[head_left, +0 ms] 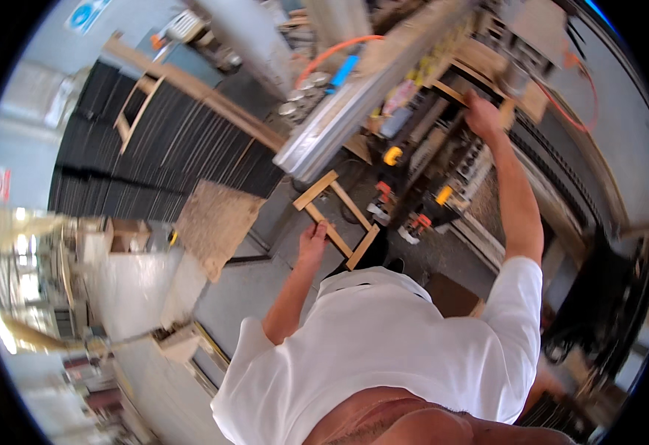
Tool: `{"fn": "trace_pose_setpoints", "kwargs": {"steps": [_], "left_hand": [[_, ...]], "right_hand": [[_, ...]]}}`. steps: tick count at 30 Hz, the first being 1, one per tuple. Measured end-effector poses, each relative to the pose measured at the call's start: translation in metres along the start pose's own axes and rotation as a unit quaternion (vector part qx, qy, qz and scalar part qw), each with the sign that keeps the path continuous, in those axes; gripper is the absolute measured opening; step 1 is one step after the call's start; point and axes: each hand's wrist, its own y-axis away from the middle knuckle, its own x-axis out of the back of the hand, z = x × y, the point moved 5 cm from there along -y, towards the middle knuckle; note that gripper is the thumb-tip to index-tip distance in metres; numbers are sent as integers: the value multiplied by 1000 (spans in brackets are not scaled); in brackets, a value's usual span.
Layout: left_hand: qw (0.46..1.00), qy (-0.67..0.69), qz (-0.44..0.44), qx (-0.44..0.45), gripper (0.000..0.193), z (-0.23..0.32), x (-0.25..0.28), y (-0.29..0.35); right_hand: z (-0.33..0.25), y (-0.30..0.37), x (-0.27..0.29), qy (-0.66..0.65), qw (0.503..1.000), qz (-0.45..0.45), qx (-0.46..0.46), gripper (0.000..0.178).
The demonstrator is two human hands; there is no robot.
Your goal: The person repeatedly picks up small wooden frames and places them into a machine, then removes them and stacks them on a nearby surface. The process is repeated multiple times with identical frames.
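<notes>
My left hand (313, 241) is closed around one long side of a small rectangular wooden frame (352, 205) with short overhanging ends, held tilted in front of my waist. Reaching far to the right, my right hand (481, 115) grips the edge of a second wooden frame (449, 92) at the far end of a machine bed. Its fingers are partly hidden behind the hand. Dark gaps show inside this second frame, and part of it is covered by my hand. Beneath it run the machine's rails and chain (554, 178).
Several orange-tipped clamps (421, 222) line the machine's near end. A long metal beam (302, 152) crosses above it, with an orange hose (332, 55) behind. Stacked dark panels (169, 141) stand at left, a loose wooden frame (135, 111) on top. A brown board (217, 222) lies nearer.
</notes>
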Motion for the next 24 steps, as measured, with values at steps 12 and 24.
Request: {"fn": "trace_pose_setpoints", "kwargs": {"steps": [12,24], "left_hand": [[953,-98,73,-277,36,202,109,108],[890,201,83,-400,31,422,317,37]], "right_hand": [[-30,6,15,-22,1000,-9,3,34],[-52,29,46,14,991,121,-57,47]]}}
